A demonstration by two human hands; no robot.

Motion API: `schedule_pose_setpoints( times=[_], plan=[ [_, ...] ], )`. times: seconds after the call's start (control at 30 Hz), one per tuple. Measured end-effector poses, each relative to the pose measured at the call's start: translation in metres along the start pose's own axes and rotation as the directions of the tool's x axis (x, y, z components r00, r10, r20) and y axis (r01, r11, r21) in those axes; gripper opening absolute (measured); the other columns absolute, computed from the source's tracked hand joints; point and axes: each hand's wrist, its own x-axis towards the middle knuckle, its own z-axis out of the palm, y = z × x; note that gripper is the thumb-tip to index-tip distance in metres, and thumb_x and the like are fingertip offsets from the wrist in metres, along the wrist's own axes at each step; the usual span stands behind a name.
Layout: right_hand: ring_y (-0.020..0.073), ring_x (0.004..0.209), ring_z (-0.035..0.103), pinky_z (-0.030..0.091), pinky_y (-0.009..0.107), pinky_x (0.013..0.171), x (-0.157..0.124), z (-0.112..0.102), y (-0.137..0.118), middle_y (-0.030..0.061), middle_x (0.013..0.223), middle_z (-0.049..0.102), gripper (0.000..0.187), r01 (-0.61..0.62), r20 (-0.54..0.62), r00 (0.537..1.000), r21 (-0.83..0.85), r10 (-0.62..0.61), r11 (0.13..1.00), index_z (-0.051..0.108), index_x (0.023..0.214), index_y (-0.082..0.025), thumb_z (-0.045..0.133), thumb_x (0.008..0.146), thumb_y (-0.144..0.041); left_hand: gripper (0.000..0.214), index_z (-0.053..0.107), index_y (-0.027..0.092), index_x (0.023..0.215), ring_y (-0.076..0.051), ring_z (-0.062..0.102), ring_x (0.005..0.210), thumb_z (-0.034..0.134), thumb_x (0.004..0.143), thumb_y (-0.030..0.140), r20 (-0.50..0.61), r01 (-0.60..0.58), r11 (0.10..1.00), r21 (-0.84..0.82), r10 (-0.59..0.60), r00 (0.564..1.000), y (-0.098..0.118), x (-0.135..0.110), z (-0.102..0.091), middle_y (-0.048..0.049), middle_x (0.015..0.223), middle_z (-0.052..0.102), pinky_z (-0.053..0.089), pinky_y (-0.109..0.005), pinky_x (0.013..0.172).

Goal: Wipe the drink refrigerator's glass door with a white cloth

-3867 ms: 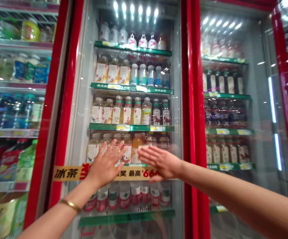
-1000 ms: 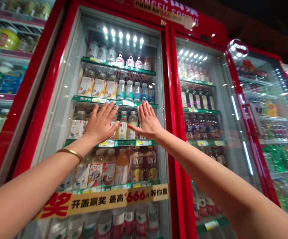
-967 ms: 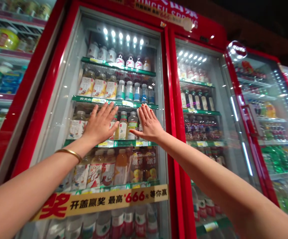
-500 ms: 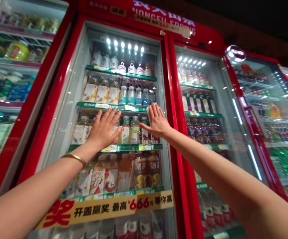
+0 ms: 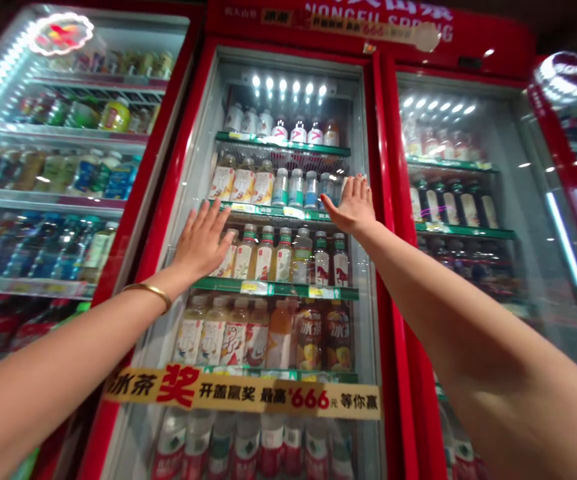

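A red drinks fridge stands before me, and its glass door point(image 5: 196, 133) is closed. My left hand point(image 5: 202, 239) lies flat on the glass at the left side, fingers spread, beside bottled teas point(image 5: 263, 253) on the middle shelf. A gold bangle point(image 5: 149, 292) circles that wrist. My right hand point(image 5: 353, 203) presses flat on the glass at the door's right edge, near the red frame point(image 5: 387, 267), fingers together and stretched. Neither hand holds anything.
A yellow promotional banner point(image 5: 241, 393) crosses the lower glass. Green shelves point(image 5: 273, 288) carry rows of bottles. A second red fridge door point(image 5: 468, 220) is on the right, and another lit cooler point(image 5: 63, 173) with bottles stands on the left.
My hands have slid apart on the glass: the left one leftward, the right one up and toward the door's right edge. The view has swung left, showing more of the left cooler.
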Motion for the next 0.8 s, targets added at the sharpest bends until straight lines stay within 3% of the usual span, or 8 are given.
schedule_pose_setpoints(
  times=[0.1,0.23,0.37,0.43,0.5,0.63,0.67,0.8],
  plan=[
    [0.0356,0.175,-0.004,0.005,0.057,0.143,-0.018,0.017,-0.05,0.0141,0.187,-0.003,0.11,0.267,0.054,0.962,0.032,-0.268,0.963,0.012,0.178,-0.007,0.02,0.102,-0.086,0.075,0.034,0.025,0.175,-0.033,0.014,0.175,0.039,0.107,0.057,0.025,0.089,0.994,0.059,-0.091,0.996,-0.011,-0.001,-0.006,-0.0082,0.187,0.016,0.01,-0.061,0.142],
    [0.0301,0.175,0.005,0.008,0.05,0.144,-0.048,0.031,-0.068,0.0074,0.187,0.012,0.099,0.668,0.079,0.738,0.057,-0.67,0.742,0.024,0.178,-0.017,0.029,0.103,-0.083,0.069,0.042,0.028,0.171,-0.029,0.024,0.173,0.035,0.108,0.054,0.025,0.05,0.996,0.071,-0.052,0.998,-0.017,-0.002,-0.01,-0.0063,0.185,0.026,0.019,-0.057,0.141],
    [0.045,0.173,0.002,0.012,0.077,0.139,-0.062,0.029,-0.019,0.0093,0.187,0.006,0.104,0.308,-0.079,0.951,0.134,-0.299,0.942,-0.006,0.18,-0.021,0.025,0.103,-0.083,0.078,0.03,0.025,0.176,-0.028,0.012,0.175,0.04,0.107,0.059,0.066,0.004,0.998,0.065,-0.009,0.998,-0.022,-0.007,-0.009,-0.0078,0.187,0.017,0.009,-0.056,0.143],
    [0.0514,0.171,-0.009,0.005,0.086,0.134,-0.082,0.034,-0.015,0.0135,0.187,-0.003,0.107,0.203,-0.105,0.976,0.147,-0.189,0.968,-0.022,0.176,-0.017,0.021,0.103,-0.083,0.08,0.025,0.026,0.177,-0.028,0.007,0.176,0.04,0.107,0.061,0.076,0.003,0.998,0.07,-0.008,0.997,-0.023,-0.007,-0.007,-0.0082,0.187,0.012,0.002,-0.057,0.143],
    [0.0478,0.171,-0.009,0.004,0.075,0.14,-0.117,0.044,-0.034,0.0122,0.186,-0.004,0.118,0.311,-0.042,0.951,0.14,-0.308,0.94,-0.015,0.178,-0.016,0.028,0.098,-0.091,0.081,0.023,0.027,0.178,-0.029,0.005,0.176,0.04,0.107,0.064,0.082,0.002,0.997,0.074,-0.008,0.997,-0.024,-0.008,-0.005,-0.0084,0.187,0.01,-0.003,-0.059,0.142],
    [0.0304,0.175,0.004,0.006,0.045,0.146,-0.168,0.056,-0.077,0.0019,0.187,0.008,0.117,0.778,0.193,0.566,0.196,-0.801,0.597,0.013,0.181,-0.026,0.035,0.091,-0.098,0.083,0.025,0.028,0.177,-0.029,0.005,0.176,0.043,0.106,0.067,0.069,-0.029,0.998,0.059,0.025,0.997,-0.022,-0.025,-0.004,-0.0085,0.187,0.01,-0.002,-0.061,0.142],
    [0.0301,0.175,0.005,0.005,0.045,0.145,-0.163,0.054,-0.079,0.0022,0.187,0.01,0.114,0.797,0.208,0.534,0.199,-0.819,0.57,0.017,0.18,-0.025,0.035,0.093,-0.096,0.083,0.025,0.027,0.177,-0.029,0.006,0.176,0.044,0.106,0.067,0.065,-0.04,0.998,0.054,0.036,0.997,-0.02,-0.034,-0.004,-0.0085,0.187,0.01,0.0,-0.06,0.142],
    [0.0407,0.174,-0.003,0.004,0.063,0.143,-0.099,0.042,-0.08,0.0107,0.188,0.004,0.114,0.381,0.055,0.92,0.11,-0.389,0.918,0.014,0.179,-0.011,0.028,0.097,-0.09,0.079,0.022,0.029,0.178,-0.027,0.011,0.175,0.04,0.109,0.063,0.036,-0.045,0.999,0.015,0.044,0.998,-0.01,-0.078,-0.003,-0.0064,0.187,0.016,0.006,-0.058,0.144]
  ],
)
